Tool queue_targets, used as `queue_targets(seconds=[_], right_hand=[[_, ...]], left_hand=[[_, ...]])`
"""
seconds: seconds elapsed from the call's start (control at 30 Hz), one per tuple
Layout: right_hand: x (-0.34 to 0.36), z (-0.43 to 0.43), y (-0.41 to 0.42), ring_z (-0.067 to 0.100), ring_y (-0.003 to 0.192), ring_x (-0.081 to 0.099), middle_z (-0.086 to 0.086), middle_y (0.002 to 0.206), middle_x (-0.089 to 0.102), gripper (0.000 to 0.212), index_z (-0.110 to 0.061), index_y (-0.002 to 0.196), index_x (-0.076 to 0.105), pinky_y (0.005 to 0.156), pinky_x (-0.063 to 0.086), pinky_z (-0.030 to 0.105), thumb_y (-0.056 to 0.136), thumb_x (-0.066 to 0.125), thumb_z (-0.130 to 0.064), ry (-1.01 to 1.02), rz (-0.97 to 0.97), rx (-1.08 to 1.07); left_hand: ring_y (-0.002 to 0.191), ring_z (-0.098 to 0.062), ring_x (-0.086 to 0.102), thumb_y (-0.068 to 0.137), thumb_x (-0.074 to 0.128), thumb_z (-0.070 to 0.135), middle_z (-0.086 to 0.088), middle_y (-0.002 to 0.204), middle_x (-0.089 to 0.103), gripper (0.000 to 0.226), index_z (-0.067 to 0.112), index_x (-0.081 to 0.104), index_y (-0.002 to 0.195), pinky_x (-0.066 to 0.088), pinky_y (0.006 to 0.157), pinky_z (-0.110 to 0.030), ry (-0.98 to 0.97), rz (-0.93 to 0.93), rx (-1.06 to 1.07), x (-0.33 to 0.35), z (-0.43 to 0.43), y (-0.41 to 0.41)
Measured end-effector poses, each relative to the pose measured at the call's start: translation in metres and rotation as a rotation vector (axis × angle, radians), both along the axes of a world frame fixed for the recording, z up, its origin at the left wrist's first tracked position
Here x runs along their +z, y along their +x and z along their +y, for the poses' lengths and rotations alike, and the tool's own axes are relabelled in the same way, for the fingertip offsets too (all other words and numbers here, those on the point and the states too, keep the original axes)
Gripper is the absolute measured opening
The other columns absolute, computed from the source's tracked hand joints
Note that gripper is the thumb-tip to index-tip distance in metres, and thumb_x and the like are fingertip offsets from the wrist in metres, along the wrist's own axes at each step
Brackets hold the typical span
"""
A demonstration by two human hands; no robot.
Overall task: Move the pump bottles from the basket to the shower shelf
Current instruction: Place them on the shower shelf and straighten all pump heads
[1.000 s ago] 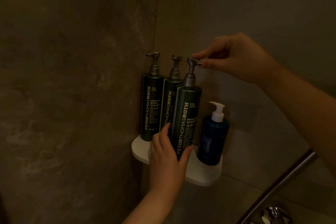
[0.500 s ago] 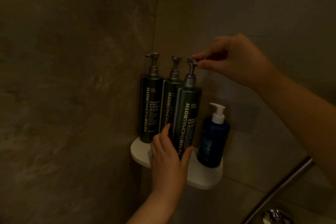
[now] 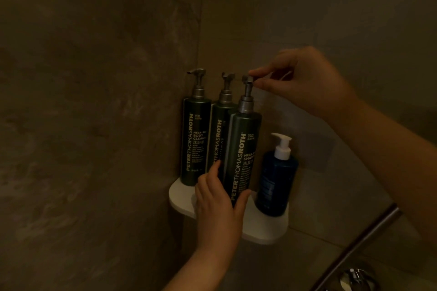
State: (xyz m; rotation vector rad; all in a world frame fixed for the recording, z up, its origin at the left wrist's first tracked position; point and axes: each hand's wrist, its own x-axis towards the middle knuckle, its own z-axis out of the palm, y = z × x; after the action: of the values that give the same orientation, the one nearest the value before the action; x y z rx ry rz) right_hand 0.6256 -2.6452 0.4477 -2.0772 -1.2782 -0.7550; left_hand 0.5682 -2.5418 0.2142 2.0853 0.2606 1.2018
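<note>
right hand [image 3: 305, 82] pinches pump head [image 3: 247, 79] from its right side | left hand [image 3: 220, 201] grips lower body of front green bottle [image 3: 243, 149], from front-left | bottle upright, long axis vertical, on shower shelf [image 3: 264, 227], base hidden by hand | blue bottle [image 3: 275, 184] just beside, to its right | judged: final nozzle alignment, then let go

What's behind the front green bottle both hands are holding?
The middle green bottle stands behind it, pump and part of its label showing. Its base is hidden by the front bottle and left hand.
</note>
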Motion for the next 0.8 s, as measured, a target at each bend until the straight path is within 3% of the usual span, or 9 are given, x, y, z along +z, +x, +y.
queue_targets(seconds=[0.1, 0.17, 0.27, 0.43, 0.63, 0.8], right_hand=[[-0.012, 0.001, -0.001, 0.005, 0.083, 0.061, -0.016, 0.097, 0.061, 0.038, -0.026, 0.119, 0.060, 0.074, 0.053, 0.023, 0.083, 0.068, -0.021, 0.055, -0.010, -0.059], [-0.027, 0.001, -0.003, 0.005, 0.085, 0.060, -0.011, 0.102, 0.060, 0.045, -0.024, 0.125, 0.054, 0.075, 0.053, 0.024, 0.083, 0.068, -0.021, 0.130, -0.011, -0.084], [-0.051, -0.002, -0.006, 0.007, 0.089, 0.058, -0.007, 0.102, 0.060, 0.037, -0.022, 0.116, 0.054, 0.077, 0.052, 0.029, 0.082, 0.069, -0.024, 0.166, 0.005, -0.104], [-0.074, -0.011, -0.008, 0.009, 0.096, 0.055, -0.009, 0.103, 0.057, 0.025, -0.024, 0.104, 0.059, 0.081, 0.050, 0.033, 0.081, 0.068, -0.030, -0.016, -0.096, -0.104], [-0.077, -0.018, -0.003, 0.010, 0.090, 0.057, -0.006, 0.092, 0.058, 0.019, -0.016, 0.098, 0.065, 0.076, 0.051, 0.036, 0.081, 0.068, -0.024, 0.044, -0.139, -0.045], [-0.080, -0.024, 0.002, 0.010, 0.089, 0.059, -0.004, 0.094, 0.060, 0.020, -0.017, 0.098, 0.064, 0.076, 0.052, 0.034, 0.080, 0.068, -0.024, 0.071, -0.121, -0.027]], left_hand=[[0.123, -0.011, 0.032, 0.079, 0.066, 0.043, 0.000, 0.133, 0.035, 0.082, 0.021, 0.021, 0.143, 0.033, 0.103, -0.029, -0.010, 0.013, -0.010, 0.001, 0.000, -0.001], [0.123, -0.012, 0.033, 0.079, 0.067, 0.043, -0.001, 0.132, 0.036, 0.082, 0.020, 0.022, 0.143, 0.034, 0.103, -0.031, -0.015, 0.018, -0.013, 0.002, 0.000, -0.002], [0.123, -0.013, 0.034, 0.079, 0.068, 0.040, -0.002, 0.132, 0.037, 0.080, 0.017, 0.024, 0.142, 0.031, 0.102, -0.028, -0.015, 0.019, -0.007, 0.002, -0.001, -0.002], [0.125, -0.016, 0.034, 0.079, 0.070, 0.037, -0.004, 0.132, 0.038, 0.079, 0.016, 0.026, 0.142, 0.031, 0.102, -0.030, -0.013, 0.032, -0.007, 0.004, -0.003, 0.000], [0.129, -0.008, 0.026, 0.082, 0.064, 0.042, 0.003, 0.139, 0.031, 0.080, 0.024, 0.018, 0.144, 0.029, 0.105, -0.028, -0.006, 0.029, -0.092, 0.002, -0.002, -0.001], [0.131, -0.011, 0.030, 0.087, 0.061, 0.029, 0.008, 0.143, 0.022, 0.079, 0.027, 0.010, 0.147, 0.035, 0.107, -0.034, 0.074, 0.055, -0.169, -0.009, -0.004, -0.007]])
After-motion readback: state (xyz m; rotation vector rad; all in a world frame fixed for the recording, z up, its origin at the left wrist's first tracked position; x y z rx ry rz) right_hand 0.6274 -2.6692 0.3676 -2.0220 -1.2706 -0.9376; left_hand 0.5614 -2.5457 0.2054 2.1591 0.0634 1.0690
